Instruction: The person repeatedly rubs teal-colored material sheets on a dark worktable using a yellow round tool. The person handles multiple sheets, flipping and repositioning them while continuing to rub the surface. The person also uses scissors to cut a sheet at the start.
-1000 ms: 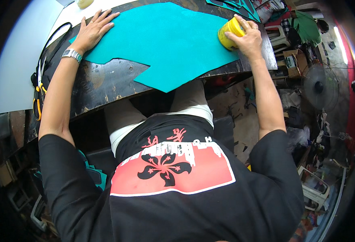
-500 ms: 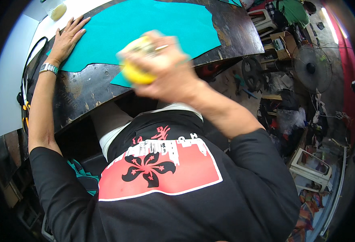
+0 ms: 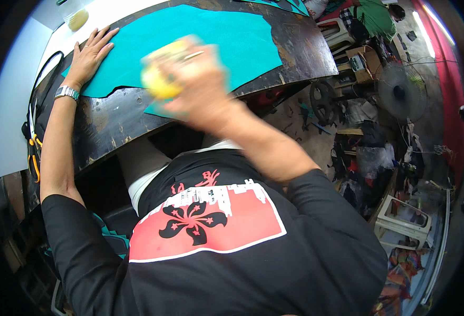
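A large teal sheet (image 3: 211, 31) with uneven cut edges lies flat on the dark worn table (image 3: 121, 113). My left hand (image 3: 91, 57) presses on its left end, fingers stretched out and spread. Over the sheet's near middle, my right hand (image 3: 198, 79) is closed around a yellow rounded object (image 3: 160, 79). Motion blurs both, so the object's kind and whether it touches the sheet cannot be made out. A smaller teal piece (image 3: 158, 109) pokes out at the table's near edge, partly beneath my right hand.
Scissors (image 3: 34, 145) with orange and black handles are at the table's left side. A jar (image 3: 75, 16) with pale yellow contents stands far left. More teal pieces (image 3: 284, 5) lie at the far edge. Rightward are a fan (image 3: 399, 90), a white stool (image 3: 405, 221) and a person in green (image 3: 377, 18).
My right hand has moved a little left with the yellow object, still blurred. My left hand stays flat on the sheet. The whole view has shifted slightly.
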